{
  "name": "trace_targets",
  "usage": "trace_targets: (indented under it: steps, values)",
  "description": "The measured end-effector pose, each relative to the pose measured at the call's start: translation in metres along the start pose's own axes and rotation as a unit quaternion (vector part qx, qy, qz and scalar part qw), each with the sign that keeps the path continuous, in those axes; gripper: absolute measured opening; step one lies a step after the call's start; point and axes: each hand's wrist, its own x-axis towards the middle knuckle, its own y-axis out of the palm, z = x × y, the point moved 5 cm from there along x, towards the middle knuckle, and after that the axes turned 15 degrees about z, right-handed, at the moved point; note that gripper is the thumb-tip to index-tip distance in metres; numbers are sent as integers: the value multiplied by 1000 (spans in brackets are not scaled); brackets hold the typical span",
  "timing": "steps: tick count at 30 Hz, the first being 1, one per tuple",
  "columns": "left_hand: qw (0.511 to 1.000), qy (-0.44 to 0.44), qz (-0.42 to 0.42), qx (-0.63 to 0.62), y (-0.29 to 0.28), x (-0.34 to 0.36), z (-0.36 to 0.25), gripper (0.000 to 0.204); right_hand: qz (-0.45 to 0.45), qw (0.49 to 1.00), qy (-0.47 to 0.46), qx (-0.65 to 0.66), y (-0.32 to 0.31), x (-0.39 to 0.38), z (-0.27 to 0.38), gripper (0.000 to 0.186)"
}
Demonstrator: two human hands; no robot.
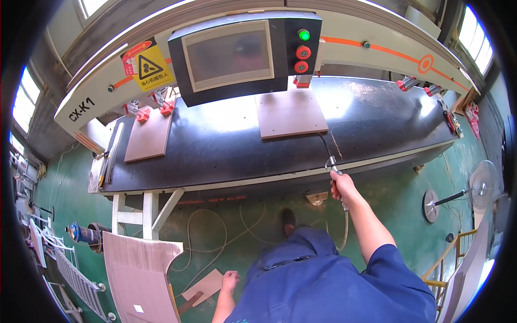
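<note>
My right hand (342,188) grips a metal air gun (334,164) with a hose hanging below, its thin nozzle pointing toward a pinkish-brown panel (292,116) on the dark machine table (215,161). My left hand (230,281) hangs low beside my body, fingers curled, with nothing visible in it. A second panel (145,140) lies at the table's left, under red-tipped clamps (143,114). Over the table spans a white machine beam (393,56) with a black control box and screen (226,51), a lit green button and two red buttons.
A large curved board (140,269) on a white stand is at lower left, near white racks (75,274), a blue canister (81,235) and loose hoses on the green floor. A small board (207,282) lies on the floor. Round metal discs (479,188) and a yellow railing (458,247) stand at right.
</note>
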Motion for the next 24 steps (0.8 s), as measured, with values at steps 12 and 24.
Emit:
trace_targets:
  steps: [12, 24]
  values:
    - [999, -25, 17, 12, -1, 14, -14, 22, -77, 984, 35, 156, -62, 18, -26, 42]
    - [1000, -3, 23, 6, 7, 18, -30, 21, -106, 981, -144, 80, -53, 1, 64, 40]
